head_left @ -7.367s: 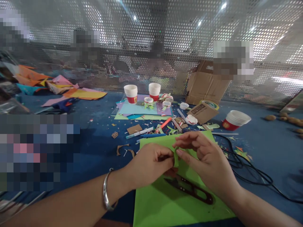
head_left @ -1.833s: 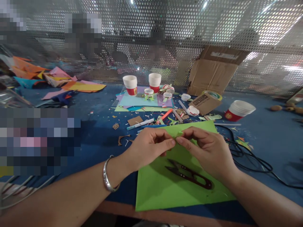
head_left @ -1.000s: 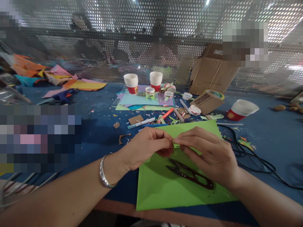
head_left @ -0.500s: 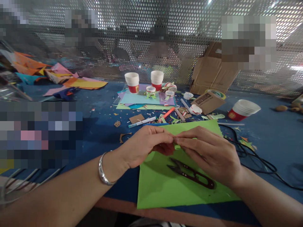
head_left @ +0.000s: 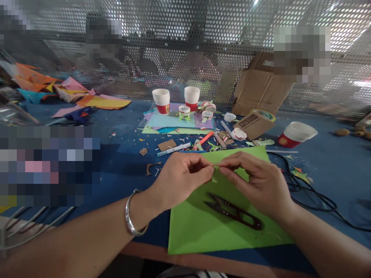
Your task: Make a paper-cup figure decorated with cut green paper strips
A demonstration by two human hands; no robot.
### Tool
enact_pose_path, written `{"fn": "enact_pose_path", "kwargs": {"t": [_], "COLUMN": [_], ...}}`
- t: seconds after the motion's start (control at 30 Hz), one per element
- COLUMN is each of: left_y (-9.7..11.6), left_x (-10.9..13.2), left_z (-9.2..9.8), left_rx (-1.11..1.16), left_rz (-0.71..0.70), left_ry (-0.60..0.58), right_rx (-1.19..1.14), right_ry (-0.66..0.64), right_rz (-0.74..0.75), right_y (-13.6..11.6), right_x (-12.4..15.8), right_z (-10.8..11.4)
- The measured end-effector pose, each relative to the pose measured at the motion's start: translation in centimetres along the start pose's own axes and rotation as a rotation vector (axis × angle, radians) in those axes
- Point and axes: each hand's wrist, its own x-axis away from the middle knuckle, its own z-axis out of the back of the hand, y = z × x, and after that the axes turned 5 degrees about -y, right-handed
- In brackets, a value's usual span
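Our left hand [head_left: 178, 179] and right hand [head_left: 261, 185] meet thumb to finger, each pinch almost closed on a small green scrap [head_left: 216, 170]. It sits between the two grips, mostly hidden by our fingers; we see only a pale sliver and cannot make out its full shape. Just below the grip lie dark-handled snips [head_left: 233, 212], slim pointed blades and a long looped handle, on a smooth, bright green sheet [head_left: 191, 233] that our hands partly cover. Right of the grip, a glossy black cable [head_left: 286, 164] runs partly behind our right hand. Beyond, ribbed paper cups [head_left: 161, 101] stand stacked before a perforated screen [head_left: 162, 46], where figures behind stay blurred.
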Motion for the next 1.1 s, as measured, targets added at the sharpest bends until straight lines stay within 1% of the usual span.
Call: {"fn": "enact_pose_path", "kwargs": {"t": [0.1,0.23,0.37,0.47,0.6,0.83,1.0,1.1], "left_y": [-0.13,-0.59,-0.76,-0.71,-0.6,-0.39,-0.54,-0.67], "left_x": [-0.02,-0.3,-0.45,-0.5,-0.64,-0.54,-0.66,-0.73], "left_z": [-0.07,0.09,0.2,0.16,0.15,0.13,-0.05,-0.1], "left_rx": [-0.035,-0.024,-0.012,-0.03,-0.069,-0.003,0.077,0.086], "left_rz": [-0.008,0.01,0.056,0.046,0.008,-0.046,-0.029,-0.013], "left_ry": [-0.001,-0.035,-0.072,-0.092,-0.075,0.021,0.011,0.002], "right_rx": [-0.008,-0.028,-0.086,-0.131,-0.227,-0.43,-0.428,-0.417], "right_ry": [-0.006,-0.003,0.013,0.016,0.013,-0.009,0.003,0.002], "right_rz": [-0.039,-0.107,-0.175,-0.221,-0.282,-0.379,-0.385,-0.385], "right_y": [-0.17,-0.35,-0.34,-0.2,0.02,-0.13,-0.17,-0.2], "right_x": [-0.19,-0.26,-0.1,-0.07,-0.21,-0.49,-0.57,-0.52], "right_z": [0.03,0.12,0.14,0.07,-0.09,-0.22,-0.27,-0.26]}}
